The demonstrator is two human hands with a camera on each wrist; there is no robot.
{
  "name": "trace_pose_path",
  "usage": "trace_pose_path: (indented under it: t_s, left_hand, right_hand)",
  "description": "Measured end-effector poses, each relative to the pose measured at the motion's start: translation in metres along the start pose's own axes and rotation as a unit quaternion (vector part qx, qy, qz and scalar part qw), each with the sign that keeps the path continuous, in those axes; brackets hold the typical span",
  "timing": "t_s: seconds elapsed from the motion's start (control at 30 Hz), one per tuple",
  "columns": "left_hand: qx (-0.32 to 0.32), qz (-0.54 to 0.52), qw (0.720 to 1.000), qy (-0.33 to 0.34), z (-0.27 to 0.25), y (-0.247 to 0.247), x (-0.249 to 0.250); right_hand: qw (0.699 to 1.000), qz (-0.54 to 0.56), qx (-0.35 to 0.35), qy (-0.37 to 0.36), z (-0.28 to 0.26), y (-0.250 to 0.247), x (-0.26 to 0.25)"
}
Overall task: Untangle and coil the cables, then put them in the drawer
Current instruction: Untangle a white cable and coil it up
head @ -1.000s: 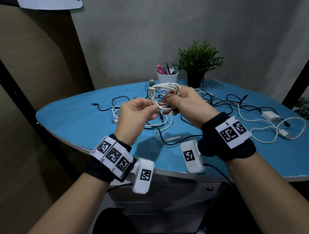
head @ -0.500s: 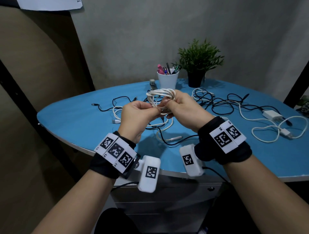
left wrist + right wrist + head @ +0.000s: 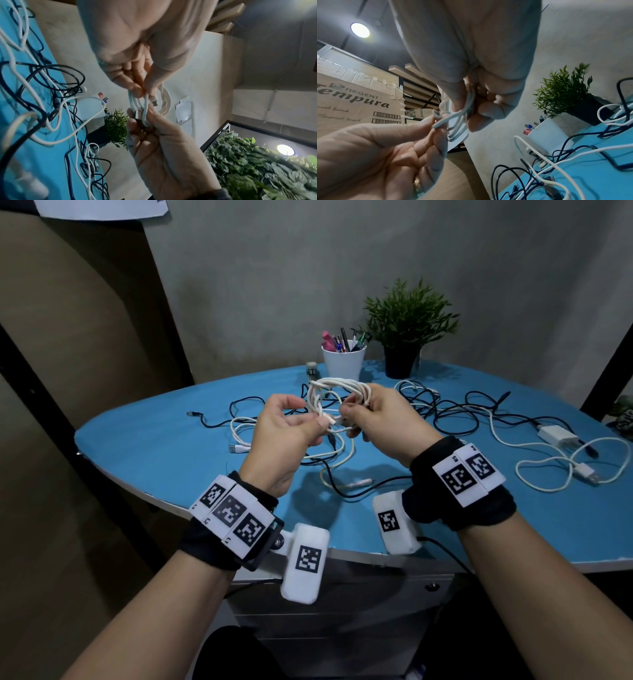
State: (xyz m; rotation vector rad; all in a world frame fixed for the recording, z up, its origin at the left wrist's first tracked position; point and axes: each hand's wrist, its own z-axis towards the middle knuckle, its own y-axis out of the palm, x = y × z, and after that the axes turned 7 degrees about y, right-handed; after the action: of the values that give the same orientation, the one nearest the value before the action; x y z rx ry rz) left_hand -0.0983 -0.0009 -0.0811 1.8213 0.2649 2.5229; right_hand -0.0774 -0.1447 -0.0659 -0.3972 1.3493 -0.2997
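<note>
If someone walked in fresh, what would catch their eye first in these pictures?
Both hands, raised above the blue table, work a coiled white cable: the right hand grips the loops and the left hand pinches its loose end. Behind them sprawl tangled black and white cables.

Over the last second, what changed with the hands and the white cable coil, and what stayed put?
The left hand first closed in against the right hand, then drew back a little, and now pinches the cable's end beside the white coil. The right hand kept its grip on the coil, held above the blue table. The loose cables, pen cup and plant stayed where they were.
</note>
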Motion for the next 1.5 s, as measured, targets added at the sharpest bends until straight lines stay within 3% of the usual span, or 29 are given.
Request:
trace_pose_path:
  t_s: [0.17,0.33,0.5,0.6,0.67,0.73,0.83,0.97,1.13,1.23,1.5]
  left_hand:
    - [-0.011,-0.027,0.999,0.027,0.001,-0.003,-0.003]
    - [0.008,0.099,0.992,0.082,0.006,-0.006,-0.008]
    - [-0.011,0.134,0.986,0.094,0.006,-0.007,-0.009]
    - [-0.031,0.104,0.993,0.036,0.009,-0.008,-0.008]
    - [-0.088,0.052,0.994,-0.039,0.008,-0.008,-0.004]
    - [-0.131,-0.007,0.990,-0.052,0.005,-0.006,0.001]
    - [-0.100,-0.039,0.994,-0.024,0.004,-0.003,0.005]
    - [-0.041,0.001,0.999,0.018,0.005,0.001,0.001]
    - [0.020,0.033,0.998,0.056,0.008,0.001,-0.002]
    - [0.017,0.035,0.998,0.058,0.008,0.000,-0.002]
    - [-0.017,0.106,0.990,0.094,0.006,-0.001,-0.002]
  right_hand:
    - [0.998,0.045,-0.047,0.007,-0.002,-0.001,-0.001]
    - [0.990,0.101,-0.094,-0.003,-0.006,-0.001,-0.005]
    - [0.983,0.147,-0.106,-0.012,-0.007,-0.002,-0.003]
    - [0.981,0.154,-0.110,-0.027,-0.008,-0.006,-0.004]
    - [0.979,0.168,-0.114,-0.033,-0.009,-0.009,-0.004]
    - [0.976,0.177,-0.120,-0.037,-0.009,-0.011,-0.005]
    - [0.977,0.178,-0.118,-0.030,-0.009,-0.013,-0.006]
    - [0.978,0.176,-0.107,-0.013,-0.008,-0.011,-0.006]
    - [0.966,0.215,-0.142,0.008,-0.008,-0.006,-0.007]
    - [0.957,0.249,-0.150,0.002,-0.008,-0.007,-0.007]
    - [0.947,0.307,-0.095,0.020,-0.008,-0.006,-0.006]
